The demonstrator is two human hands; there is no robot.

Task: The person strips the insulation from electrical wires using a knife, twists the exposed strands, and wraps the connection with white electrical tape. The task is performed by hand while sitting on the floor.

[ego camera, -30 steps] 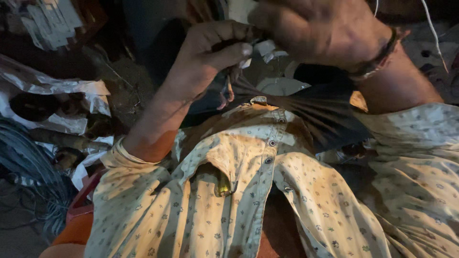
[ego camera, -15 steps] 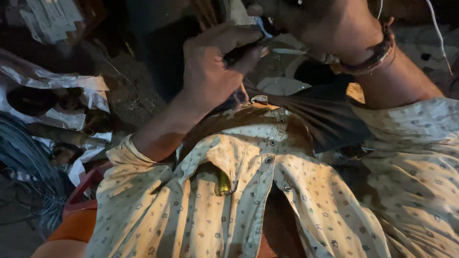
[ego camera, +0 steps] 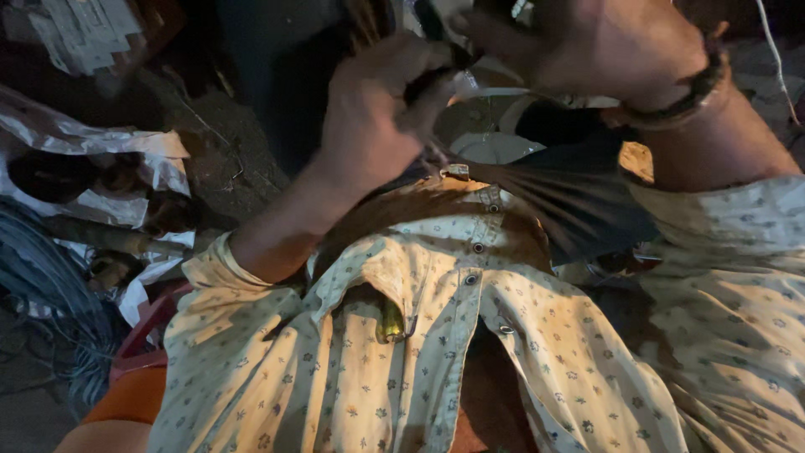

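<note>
My left hand (ego camera: 377,117) is raised in front of my chest, fingers curled tightly around a thin dark object (ego camera: 429,77). From the right, my right hand (ego camera: 587,46), with a dark band on its wrist (ego camera: 683,101), meets it and pinches the same object's upper end. A small white piece (ego camera: 466,84) shows between the two hands. Below them a dark fan of cloth or strands (ego camera: 579,197) stretches across my patterned shirt (ego camera: 402,369). What the dark object is stays unclear in the dim light.
Crumpled white plastic (ego camera: 101,143) and rusty parts lie on the dark ground at left. A bundle of grey cables (ego camera: 42,285) sits lower left beside a red seat edge (ego camera: 142,335). A white round object (ego camera: 495,147) lies beyond my chest. A white wire (ego camera: 776,50) hangs top right.
Both hands have risen toward the top of the view and closed in on each other. The left hand's grip has tightened around the dark object.
</note>
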